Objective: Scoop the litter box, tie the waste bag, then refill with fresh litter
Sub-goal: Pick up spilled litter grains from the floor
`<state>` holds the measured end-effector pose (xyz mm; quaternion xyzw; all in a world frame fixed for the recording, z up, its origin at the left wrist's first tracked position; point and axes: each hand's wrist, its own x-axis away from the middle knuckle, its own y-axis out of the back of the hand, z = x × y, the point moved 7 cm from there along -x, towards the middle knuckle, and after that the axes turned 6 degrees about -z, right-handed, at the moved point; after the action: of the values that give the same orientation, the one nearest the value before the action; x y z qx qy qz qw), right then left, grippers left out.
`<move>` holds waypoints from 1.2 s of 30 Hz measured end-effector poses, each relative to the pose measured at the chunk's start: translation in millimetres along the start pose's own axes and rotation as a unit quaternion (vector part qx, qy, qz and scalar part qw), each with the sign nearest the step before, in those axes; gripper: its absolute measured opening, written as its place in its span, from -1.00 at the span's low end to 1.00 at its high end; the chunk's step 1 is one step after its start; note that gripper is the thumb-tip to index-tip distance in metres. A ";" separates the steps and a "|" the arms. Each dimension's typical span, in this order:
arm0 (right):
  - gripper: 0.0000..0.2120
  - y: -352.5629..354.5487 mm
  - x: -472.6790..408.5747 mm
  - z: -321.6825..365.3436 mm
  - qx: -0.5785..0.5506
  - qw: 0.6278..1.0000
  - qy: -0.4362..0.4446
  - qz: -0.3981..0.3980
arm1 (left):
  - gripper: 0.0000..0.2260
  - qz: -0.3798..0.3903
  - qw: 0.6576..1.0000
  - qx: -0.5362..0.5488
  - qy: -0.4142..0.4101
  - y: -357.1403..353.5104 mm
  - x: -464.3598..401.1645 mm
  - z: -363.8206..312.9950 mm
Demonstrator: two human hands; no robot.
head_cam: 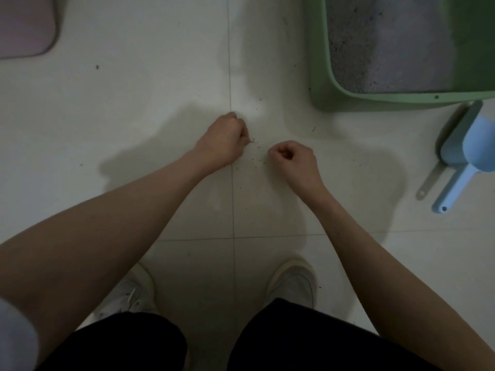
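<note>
a green litter box [325, 84] sits on the floor toward its far right, holding grey litter [388, 46] speckled with dark bits. a pale blue scoop [463, 153] lies on the floor just near its front edge, handle pointing toward the person. dark litter crumbs [258, 153] are scattered on the floor well left of the scoop.

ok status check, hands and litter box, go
Both hands, left hand and right hand, curled low over scattered litter bits on floor. Green litter box untouched, far right. Blue scoop lying beside it.

Dark shorts [308, 341], white sneakers [293, 283]
</note>
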<state>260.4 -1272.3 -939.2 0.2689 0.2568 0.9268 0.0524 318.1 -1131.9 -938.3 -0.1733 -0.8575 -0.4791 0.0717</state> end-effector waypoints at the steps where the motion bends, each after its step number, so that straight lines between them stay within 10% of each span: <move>1: -0.91 -3.3 -0.1 -0.2 0.087 0.996 0.035 -0.002 | -0.85 -0.002 0.999 0.030 0.029 2.8 -0.8 2.6; 3: -0.85 -12.3 0.7 -1.6 0.172 0.982 0.072 0.005 | -0.90 0.010 0.970 0.192 0.150 5.7 4.2 14.6; 5: -0.84 -18.1 0.9 1.7 0.213 0.973 0.090 0.004 | -0.89 0.038 0.870 0.414 0.265 4.7 13.1 21.6; 9: -0.81 -22.8 -0.7 9.0 0.246 0.963 0.111 0.025 | -0.84 0.032 0.775 0.555 0.301 15.0 14.6 32.1; 13: -0.89 -5.7 4.2 4.1 -0.142 0.989 -0.036 0.034 | -0.82 0.032 0.818 0.510 0.263 16.2 11.5 32.9; 18: -0.64 -6.9 10.8 3.3 -0.491 0.843 -0.158 0.156 | -0.90 0.000 0.904 0.352 0.241 4.4 7.4 26.1; 21: -0.68 -8.9 8.6 -1.5 -0.447 0.868 -0.161 0.142 | -0.84 -0.027 0.986 0.110 0.120 3.5 -0.2 11.8; 26: -0.78 11.1 -4.6 -9.6 -0.073 0.995 -0.062 -0.009 | -0.78 -0.078 0.994 0.042 0.066 -3.7 2.7 11.1; 36: -0.81 -12.1 -13.5 5.8 0.204 0.972 0.109 -0.045 | -0.85 -0.080 0.992 -0.072 -0.059 -13.9 2.5 -2.9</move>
<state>274.5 -1262.5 -947.5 0.1597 0.4565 0.8752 0.0100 310.6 -1140.4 -947.0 -0.1366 -0.8349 -0.5323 -0.0303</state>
